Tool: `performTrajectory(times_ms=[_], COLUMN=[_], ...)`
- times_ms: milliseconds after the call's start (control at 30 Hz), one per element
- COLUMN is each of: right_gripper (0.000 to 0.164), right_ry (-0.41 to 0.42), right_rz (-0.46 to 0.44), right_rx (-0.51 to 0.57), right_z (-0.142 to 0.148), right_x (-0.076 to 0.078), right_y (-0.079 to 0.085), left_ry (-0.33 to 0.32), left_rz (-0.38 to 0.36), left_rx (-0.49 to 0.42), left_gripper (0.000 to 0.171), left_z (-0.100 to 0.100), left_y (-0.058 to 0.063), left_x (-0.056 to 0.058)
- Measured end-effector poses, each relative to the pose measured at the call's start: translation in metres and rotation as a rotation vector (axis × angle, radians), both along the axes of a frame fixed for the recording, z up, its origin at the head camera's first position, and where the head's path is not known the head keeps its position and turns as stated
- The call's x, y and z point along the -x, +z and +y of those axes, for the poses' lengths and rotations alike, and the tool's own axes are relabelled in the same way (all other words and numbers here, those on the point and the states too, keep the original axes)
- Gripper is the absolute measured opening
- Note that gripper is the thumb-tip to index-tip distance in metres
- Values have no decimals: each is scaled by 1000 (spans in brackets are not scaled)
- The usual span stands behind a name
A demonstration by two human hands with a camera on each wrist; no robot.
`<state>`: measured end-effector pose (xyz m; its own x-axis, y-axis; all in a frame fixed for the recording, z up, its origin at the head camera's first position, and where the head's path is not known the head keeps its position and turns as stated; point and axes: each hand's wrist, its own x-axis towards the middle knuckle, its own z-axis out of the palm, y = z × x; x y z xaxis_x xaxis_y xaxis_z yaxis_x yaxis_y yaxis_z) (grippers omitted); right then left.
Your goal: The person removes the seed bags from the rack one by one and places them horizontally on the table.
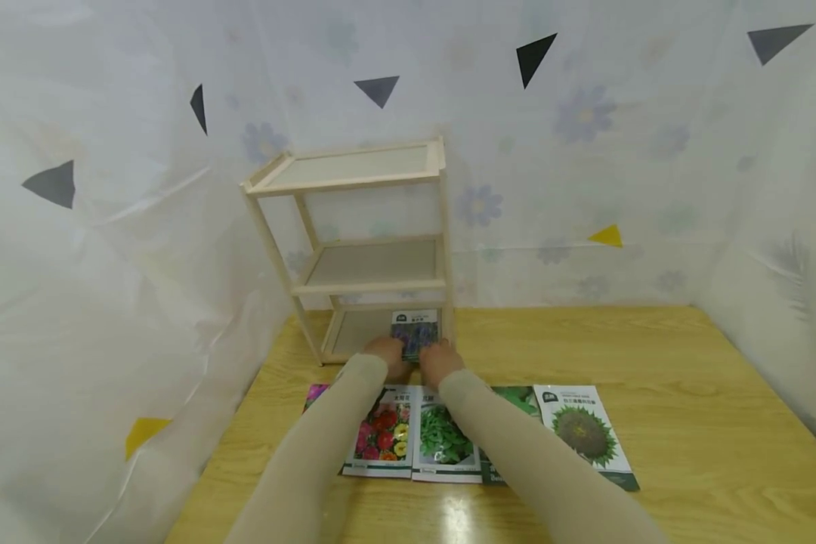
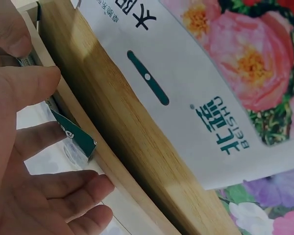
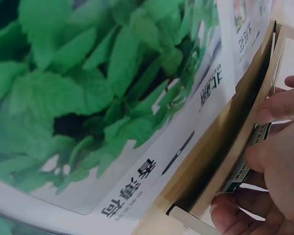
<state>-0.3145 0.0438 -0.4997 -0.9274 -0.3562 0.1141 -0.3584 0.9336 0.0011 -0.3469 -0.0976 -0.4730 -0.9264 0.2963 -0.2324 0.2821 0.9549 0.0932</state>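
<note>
A seed packet (image 1: 415,337) with purple flowers lies toward the right on the bottom shelf of a small wooden rack (image 1: 369,288). My left hand (image 1: 389,353) holds its lower left corner; in the left wrist view the green packet corner (image 2: 81,139) shows between thumb and fingers, beside the shelf's front rail. On the opposite side my right hand (image 1: 440,363) pinches the lower right corner, whose printed edge (image 3: 241,169) shows in the right wrist view. Much of the packet is hidden there by the hands and the rail.
In front of the rack, a row of seed packets lies on the wooden table (image 1: 707,423): red and yellow flowers (image 1: 381,438), green mint leaves (image 1: 443,438), a partly covered green one (image 1: 517,397) and a sunflower head (image 1: 585,434). Plastic sheeting (image 1: 625,151) hangs behind.
</note>
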Motion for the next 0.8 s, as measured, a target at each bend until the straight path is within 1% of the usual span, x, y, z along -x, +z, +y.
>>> performTrajectory(times_ms=[100,200,300,433,500,600,700,800], right_gripper=[8,8,9,10,9,9,14,24], right_ry=[3,10,21,10,-12,-56,-81,-83], right_rz=[6,10,22,11,-20,-72,-104,-107], right_rx=[-7,-31,-65,-57,-12,97,204,253], right_z=[1,1,1,4,6,10,13,16], right_x=[-2,-5,-6,-6,-4,0,3,3], right_y=[2,3,5,8,8,5,2,1], left_ry=[9,11,3,-4,-13,-35,-46,-52], left_rz=[-3,-5,5,20,30,57,93,133], left_rx=[-17,-31,-53,-72,-84,-97,-112,-132], left_gripper=[50,53,57,67,71,72,67,58], left_z=[-1,-3,-5,-3,-1,1,2,4], left_y=[2,0,-3,-6,-6,-8,-11,-13], left_x=[-3,-3,-2,1,2,5,8,9])
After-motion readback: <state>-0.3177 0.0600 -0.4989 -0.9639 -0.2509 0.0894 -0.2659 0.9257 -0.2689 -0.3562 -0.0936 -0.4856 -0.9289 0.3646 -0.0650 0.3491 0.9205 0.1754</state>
